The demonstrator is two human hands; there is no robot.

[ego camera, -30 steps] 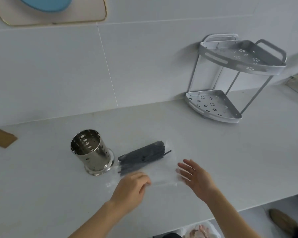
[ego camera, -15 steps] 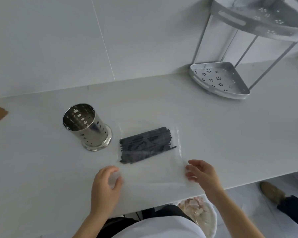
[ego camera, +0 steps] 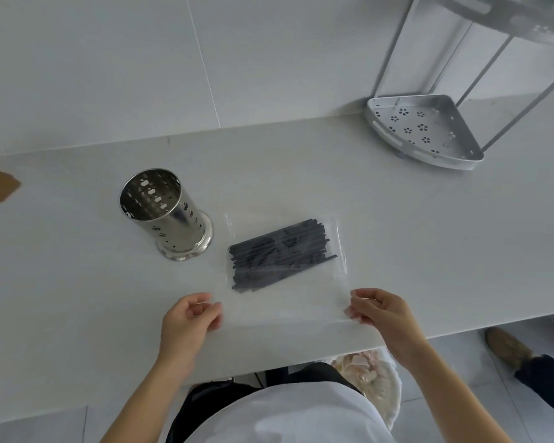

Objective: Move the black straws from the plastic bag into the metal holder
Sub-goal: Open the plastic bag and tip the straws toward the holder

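Both hands were down at the near edge of the bag, and I read that as the set-up for opening it. My left hand (ego camera: 189, 318) had thumb and fingers pinched on the near left corner of the plastic bag (ego camera: 285, 311), and my right hand (ego camera: 376, 310) pinched the near right corner the same way, so the two were spread the full width of the bag with the film flat between them. I guessed the mouth was at this near edge, though the clear film made that hard to confirm.

Just beyond my fingers, inside the bag, lay the black straws (ego camera: 280, 254), bunched at the far end and lying on a slant, one straw poking out past the rest toward the right. None were out yet.

Beyond my left hand, just beside the bag's far left corner, stood the metal holder (ego camera: 165, 212), upright, open mouth up and nothing inside, close enough for a short carry.

Everything sat on the white counter (ego camera: 429, 251). Well off past my right hand, against the wall, was a corner rack (ego camera: 429, 135).
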